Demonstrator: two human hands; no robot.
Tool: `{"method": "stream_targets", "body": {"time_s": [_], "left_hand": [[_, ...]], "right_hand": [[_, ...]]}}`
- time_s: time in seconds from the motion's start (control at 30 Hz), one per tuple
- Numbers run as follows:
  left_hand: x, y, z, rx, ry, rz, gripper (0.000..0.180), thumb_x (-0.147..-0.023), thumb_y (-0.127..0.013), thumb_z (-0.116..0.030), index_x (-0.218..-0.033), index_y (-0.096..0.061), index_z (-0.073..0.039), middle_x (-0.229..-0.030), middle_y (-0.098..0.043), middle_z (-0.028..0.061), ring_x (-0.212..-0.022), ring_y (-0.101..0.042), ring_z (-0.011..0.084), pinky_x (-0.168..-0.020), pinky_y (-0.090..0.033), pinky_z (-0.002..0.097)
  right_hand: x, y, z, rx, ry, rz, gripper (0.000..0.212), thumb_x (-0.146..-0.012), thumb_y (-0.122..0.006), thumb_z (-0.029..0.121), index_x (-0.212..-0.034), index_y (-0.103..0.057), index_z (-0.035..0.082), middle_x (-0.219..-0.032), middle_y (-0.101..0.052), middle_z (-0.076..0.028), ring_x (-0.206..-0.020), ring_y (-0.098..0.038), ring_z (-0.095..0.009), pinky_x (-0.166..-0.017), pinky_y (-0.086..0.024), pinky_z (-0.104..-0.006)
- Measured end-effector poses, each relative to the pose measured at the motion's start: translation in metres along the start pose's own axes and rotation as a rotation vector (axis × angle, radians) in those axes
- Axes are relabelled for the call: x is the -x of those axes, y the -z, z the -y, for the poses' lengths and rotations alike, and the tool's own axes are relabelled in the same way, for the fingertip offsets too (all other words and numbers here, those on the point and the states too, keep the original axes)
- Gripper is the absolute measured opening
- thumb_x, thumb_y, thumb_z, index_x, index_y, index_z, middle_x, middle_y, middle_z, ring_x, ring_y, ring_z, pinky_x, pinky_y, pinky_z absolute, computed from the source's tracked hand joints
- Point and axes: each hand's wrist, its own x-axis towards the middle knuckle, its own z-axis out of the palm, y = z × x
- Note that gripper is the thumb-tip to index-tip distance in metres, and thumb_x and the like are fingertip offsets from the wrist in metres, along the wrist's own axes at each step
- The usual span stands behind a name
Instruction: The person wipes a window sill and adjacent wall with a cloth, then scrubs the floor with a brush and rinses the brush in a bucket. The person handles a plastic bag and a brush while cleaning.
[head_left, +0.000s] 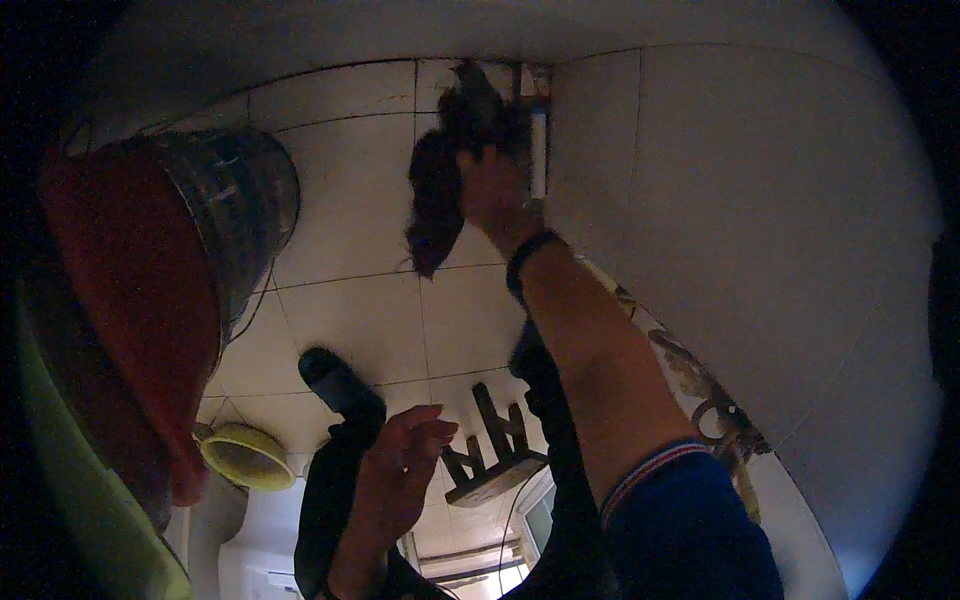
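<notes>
Bundle [436, 192], dark; against right hand [493, 192]

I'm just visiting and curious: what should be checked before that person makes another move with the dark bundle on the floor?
1. Right hand at the dark bundle: ok, it reaches down to it.
2. Firm grip: cannot tell; the fingers are dim and blurred.
3. Left hand free: ok, half curled, with no object visible in it.
4. White tube clear of the bundle: cannot tell; they lie close together in shadow.
5. Wooden stool away from the bundle: ok, bare tiles show between them.
6. Good light: not ok, the bundle's details are lost in the dark.
</notes>
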Motion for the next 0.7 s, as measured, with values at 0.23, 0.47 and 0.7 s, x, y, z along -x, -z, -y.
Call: {"method": "stream_targets", "body": {"time_s": [0.23,0.47,0.7], "left_hand": [[-0.007,-0.008,0.006,-0.092,-0.054,0.027,0.033,-0.109,-0.057,-0.013,-0.140,-0.052,-0.004,-0.120,-0.073,0.0177,-0.114,-0.071,0.0255,-0.101,-0.055,0.0388],[-0.011,-0.009,0.025,-0.069,-0.145,-0.003,0.031,-0.110,-0.055,-0.015,-0.140,-0.053,-0.005,-0.120,-0.073,0.0169,-0.112,-0.071,0.0239,-0.098,-0.055,0.0379],[-0.010,-0.010,0.019,-0.017,-0.043,-0.024,0.033,-0.111,-0.057,-0.020,-0.140,-0.054,-0.005,-0.120,-0.073,0.0144,-0.113,-0.068,0.0220,-0.101,-0.052,0.0376]], "right_hand": [[0.142,-0.091,0.043,-0.202,-0.030,0.186,0.059,-0.079,-0.078,0.014,-0.134,-0.057,0.012,-0.130,-0.052,-0.030,-0.103,-0.064,-0.048,-0.087,-0.057,-0.0549],[0.207,-0.082,0.061,-0.309,-0.072,0.306,0.061,-0.074,-0.082,0.019,-0.130,-0.058,0.012,-0.119,-0.059,-0.030,-0.095,-0.067,-0.048,-0.083,-0.059,-0.0563],[0.106,0.017,0.019,-0.182,-0.006,0.102,0.064,-0.076,-0.084,0.030,-0.129,-0.057,0.008,-0.116,-0.062,-0.028,-0.104,-0.067,-0.047,-0.087,-0.058,-0.0549]]}}
